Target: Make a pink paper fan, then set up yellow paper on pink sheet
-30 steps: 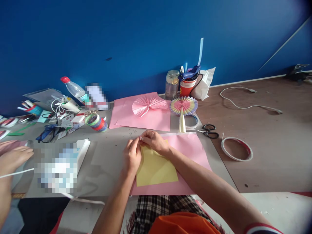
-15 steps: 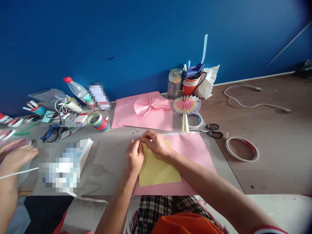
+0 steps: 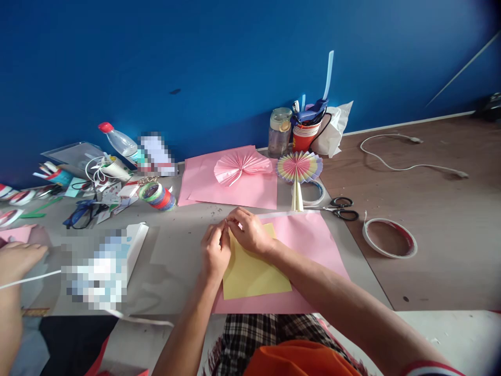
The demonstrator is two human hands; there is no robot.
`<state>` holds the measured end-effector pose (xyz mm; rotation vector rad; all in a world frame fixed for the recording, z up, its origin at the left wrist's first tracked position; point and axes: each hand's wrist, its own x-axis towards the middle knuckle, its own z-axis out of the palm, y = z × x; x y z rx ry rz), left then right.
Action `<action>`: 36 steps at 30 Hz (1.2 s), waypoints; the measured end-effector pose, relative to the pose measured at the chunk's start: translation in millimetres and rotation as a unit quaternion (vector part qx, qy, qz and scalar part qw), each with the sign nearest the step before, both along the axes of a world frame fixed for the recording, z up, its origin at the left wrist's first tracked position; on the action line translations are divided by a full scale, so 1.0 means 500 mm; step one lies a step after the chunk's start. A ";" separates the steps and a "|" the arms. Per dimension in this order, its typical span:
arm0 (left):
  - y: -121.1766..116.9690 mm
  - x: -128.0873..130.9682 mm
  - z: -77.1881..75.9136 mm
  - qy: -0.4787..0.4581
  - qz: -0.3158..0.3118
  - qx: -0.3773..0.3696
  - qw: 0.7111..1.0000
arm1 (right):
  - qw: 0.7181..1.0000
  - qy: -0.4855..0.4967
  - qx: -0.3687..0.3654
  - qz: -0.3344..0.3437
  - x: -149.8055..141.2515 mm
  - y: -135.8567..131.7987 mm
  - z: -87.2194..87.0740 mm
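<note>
My left hand (image 3: pixel 214 249) and my right hand (image 3: pixel 249 231) meet at the far left corner of a yellow paper sheet (image 3: pixel 254 271). Both pinch something small and pale at that corner, too small to name. The yellow sheet lies on a larger pink sheet (image 3: pixel 309 240) in front of me. A narrow white strip (image 3: pixel 282 213) runs along the pink sheet's far edge.
Behind lie more pink sheets (image 3: pixel 203 180) with a pink pleated fan (image 3: pixel 240 166), a multicoloured fan (image 3: pixel 299 167), scissors (image 3: pixel 341 208), tape rolls (image 3: pixel 389 238), stacked coloured tapes (image 3: pixel 158 196), a jar (image 3: pixel 279 132) and a tool-filled cup (image 3: pixel 304 134). Another person's hand (image 3: pixel 18 258) rests at left.
My hands stay pinched at the yellow sheet's corner, barely moving. The other person's hand at left has slid left and nearer, uncovering pink paper.
</note>
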<state>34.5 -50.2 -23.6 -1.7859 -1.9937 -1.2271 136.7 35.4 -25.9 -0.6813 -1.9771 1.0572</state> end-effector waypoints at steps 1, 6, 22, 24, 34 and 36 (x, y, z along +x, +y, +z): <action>0.000 0.000 0.000 -0.003 -0.001 0.000 1.000 | 1.000 0.000 0.002 -0.001 0.000 0.000 0.000; 0.001 -0.002 -0.002 -0.009 -0.004 0.005 1.000 | 1.000 0.004 0.011 0.001 -0.001 0.001 -0.004; -0.001 -0.003 -0.004 -0.019 -0.016 0.005 1.000 | 0.992 -0.030 0.126 -0.011 0.005 0.004 -0.002; -0.001 -0.005 -0.005 -0.023 -0.020 0.010 0.999 | 0.985 -0.040 0.168 -0.008 0.005 0.007 -0.003; -0.001 -0.008 0.000 -0.069 -0.022 0.006 0.997 | 0.967 -0.038 0.251 -0.011 -0.001 0.006 -0.004; -0.001 -0.009 0.000 -0.071 -0.019 0.001 0.997 | 0.968 -0.041 0.246 -0.010 -0.002 0.007 -0.006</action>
